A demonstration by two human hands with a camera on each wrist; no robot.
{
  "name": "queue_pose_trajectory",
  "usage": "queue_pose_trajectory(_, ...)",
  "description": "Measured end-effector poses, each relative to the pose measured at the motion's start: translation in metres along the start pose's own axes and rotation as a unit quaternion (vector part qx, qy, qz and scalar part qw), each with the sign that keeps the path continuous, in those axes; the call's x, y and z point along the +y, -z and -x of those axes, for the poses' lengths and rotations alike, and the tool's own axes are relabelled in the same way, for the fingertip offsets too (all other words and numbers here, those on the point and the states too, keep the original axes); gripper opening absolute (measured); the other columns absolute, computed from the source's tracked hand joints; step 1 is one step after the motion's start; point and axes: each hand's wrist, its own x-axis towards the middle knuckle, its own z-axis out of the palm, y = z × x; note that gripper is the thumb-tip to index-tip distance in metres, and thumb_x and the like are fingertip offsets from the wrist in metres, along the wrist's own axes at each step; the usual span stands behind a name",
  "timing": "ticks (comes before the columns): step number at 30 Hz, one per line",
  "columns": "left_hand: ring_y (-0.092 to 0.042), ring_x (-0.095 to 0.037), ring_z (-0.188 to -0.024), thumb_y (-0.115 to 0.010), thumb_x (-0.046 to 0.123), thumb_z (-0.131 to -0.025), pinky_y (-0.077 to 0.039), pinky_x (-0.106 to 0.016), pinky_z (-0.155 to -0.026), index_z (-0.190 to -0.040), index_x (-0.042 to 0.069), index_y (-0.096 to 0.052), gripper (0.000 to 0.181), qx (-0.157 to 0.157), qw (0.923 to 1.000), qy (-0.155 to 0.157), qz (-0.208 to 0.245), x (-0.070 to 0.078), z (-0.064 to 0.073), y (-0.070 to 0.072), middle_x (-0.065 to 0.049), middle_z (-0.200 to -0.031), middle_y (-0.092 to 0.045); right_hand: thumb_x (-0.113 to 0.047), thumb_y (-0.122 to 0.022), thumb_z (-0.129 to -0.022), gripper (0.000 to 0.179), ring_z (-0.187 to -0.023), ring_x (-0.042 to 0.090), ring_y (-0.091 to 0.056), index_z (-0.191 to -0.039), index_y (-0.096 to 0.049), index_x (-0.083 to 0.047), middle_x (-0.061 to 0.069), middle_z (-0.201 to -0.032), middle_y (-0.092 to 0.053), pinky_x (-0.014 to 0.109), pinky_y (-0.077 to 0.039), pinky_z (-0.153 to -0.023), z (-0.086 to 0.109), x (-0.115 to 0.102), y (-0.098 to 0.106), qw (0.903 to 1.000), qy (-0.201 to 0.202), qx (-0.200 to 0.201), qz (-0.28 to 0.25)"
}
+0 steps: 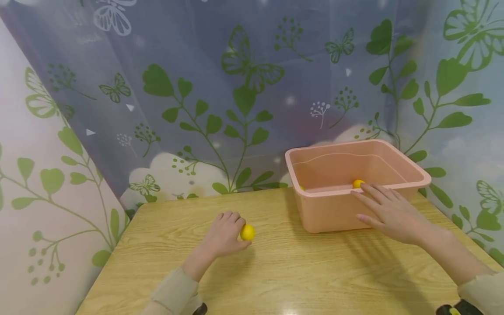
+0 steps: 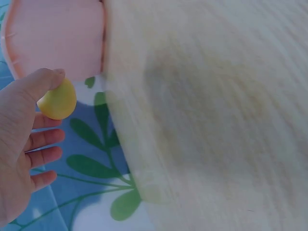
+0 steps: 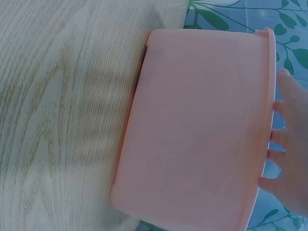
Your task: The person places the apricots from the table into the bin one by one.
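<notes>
Above the wooden table, my left hand (image 1: pixel 224 235) pinches a small round yellow ball (image 1: pixel 247 232) between thumb and fingers. In the left wrist view the same ball (image 2: pixel 58 100) sits under the thumb, with the other fingers loosely spread behind it. My right hand (image 1: pixel 393 213) is at the front rim of a pink plastic basin (image 1: pixel 327 212), fingers spread and fairly straight. From the right wrist, its fingertips (image 3: pixel 278 107) show right at the rim. Inside the basin lies another yellow ball (image 1: pixel 358 183), partly hidden by the front rim, and a sliver of yellow shows at the left.
The basin stands at the back right of the light wood-grain table (image 1: pixel 275 271). A curtain (image 1: pixel 204 109) printed with green leaves and butterflies hangs behind and along both sides of the table.
</notes>
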Motion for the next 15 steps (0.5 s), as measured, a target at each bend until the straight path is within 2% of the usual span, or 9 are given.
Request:
queue_pose_trajectory(7,-0.052,-0.024,-0.088,-0.072,0.043,-0.074,-0.041,-0.039,-0.077,-0.095,0.007,-0.062,0.043,0.031,0.9994,-0.009,0.012,0.001,-0.015,0.015,-0.004,-0.092,-0.056,-0.041,-0.051,-0.093,0.061,-0.128,0.045,-0.025,-0.139,-0.039,-0.004,0.025,-0.143,-0.028,0.059,-0.021,-0.099,-0.001,0.001,0.001,1.0000,0.006,-0.003,0.005)
queue_pose_trajectory(15,-0.054,-0.024,-0.091,-0.071,0.045,-0.075,-0.042,-0.039,-0.082,-0.097,0.008,-0.063,0.044,0.034,0.9993,-0.015,0.006,0.005,-0.030,0.029,-0.005,-0.095,-0.057,-0.041,-0.052,-0.093,0.060,-0.127,0.045,-0.027,-0.138,-0.041,-0.003,0.025,-0.142,-0.030,0.058,-0.023,-0.098,0.000,0.000,0.000,0.9999,0.013,0.008,0.008)
